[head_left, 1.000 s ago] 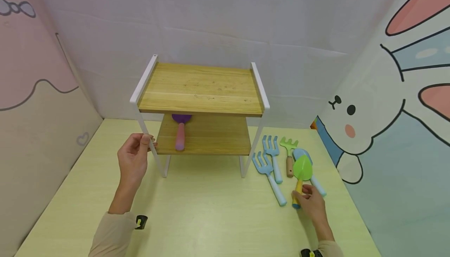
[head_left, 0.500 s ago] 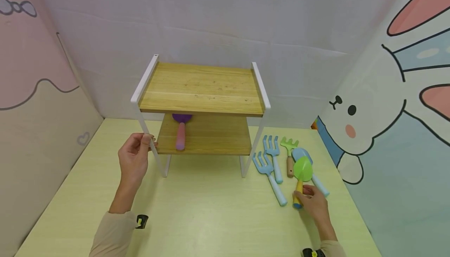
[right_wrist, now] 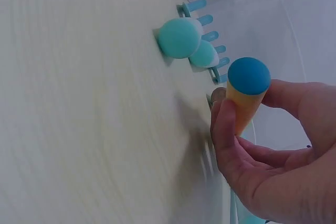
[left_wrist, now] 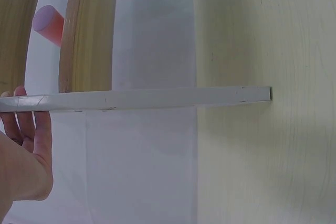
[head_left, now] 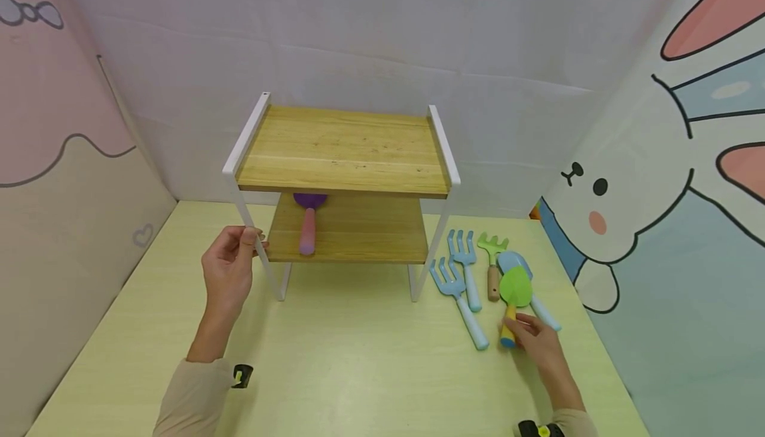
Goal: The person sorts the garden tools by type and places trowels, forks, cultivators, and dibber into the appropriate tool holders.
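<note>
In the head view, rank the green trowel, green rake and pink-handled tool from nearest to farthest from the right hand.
1. Green trowel: in the right hand's grip.
2. Green rake: on the table, left of and beyond the hand.
3. Pink-handled tool: far left, on the lower shelf.

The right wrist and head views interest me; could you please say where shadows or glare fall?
Right wrist view: a soft shadow lies on the table near the right hand; head view: a pale sheen brightens the table in front of the two-tier shelf.
</note>
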A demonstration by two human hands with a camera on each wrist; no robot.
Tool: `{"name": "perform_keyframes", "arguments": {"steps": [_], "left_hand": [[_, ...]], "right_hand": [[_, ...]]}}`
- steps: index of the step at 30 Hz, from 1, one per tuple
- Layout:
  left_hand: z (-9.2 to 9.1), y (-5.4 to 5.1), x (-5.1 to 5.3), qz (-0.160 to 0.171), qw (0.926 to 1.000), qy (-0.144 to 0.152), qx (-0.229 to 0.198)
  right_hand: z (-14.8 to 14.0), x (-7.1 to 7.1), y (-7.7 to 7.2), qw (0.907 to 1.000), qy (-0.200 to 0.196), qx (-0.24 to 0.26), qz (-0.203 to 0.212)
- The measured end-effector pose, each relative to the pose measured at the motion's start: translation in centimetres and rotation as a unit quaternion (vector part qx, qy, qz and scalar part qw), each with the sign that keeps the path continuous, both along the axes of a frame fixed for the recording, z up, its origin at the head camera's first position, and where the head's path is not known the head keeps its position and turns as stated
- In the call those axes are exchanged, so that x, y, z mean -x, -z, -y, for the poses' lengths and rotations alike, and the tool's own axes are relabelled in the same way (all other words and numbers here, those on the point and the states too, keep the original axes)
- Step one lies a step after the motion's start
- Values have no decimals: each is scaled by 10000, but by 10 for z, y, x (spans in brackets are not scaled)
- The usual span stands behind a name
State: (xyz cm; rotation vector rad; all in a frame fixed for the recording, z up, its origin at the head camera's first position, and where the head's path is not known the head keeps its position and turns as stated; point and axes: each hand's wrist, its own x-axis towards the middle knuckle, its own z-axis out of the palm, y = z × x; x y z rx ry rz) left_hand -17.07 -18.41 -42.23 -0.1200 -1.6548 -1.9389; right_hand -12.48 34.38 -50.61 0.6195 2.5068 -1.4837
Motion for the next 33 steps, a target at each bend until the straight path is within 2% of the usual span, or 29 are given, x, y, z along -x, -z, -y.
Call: {"name": "perform_keyframes", "arguments": {"steps": [5,17,23,33], "left_hand": [[0,0,0,44,10000,-23,-40],[-1,-2,-1,75,9999,-40,-69],[-1,-1,-1,50,9999,5,-145],[-2,-2,0,183,9998,-106,-63]], "right_hand": [[0,-2,-2,9990,6,441,-8],[1,0,0,9977,163,658,-93],[5,-2,-3,9967,255,743,-200],[10,-5,-8,9950,288,897,-323]]}}
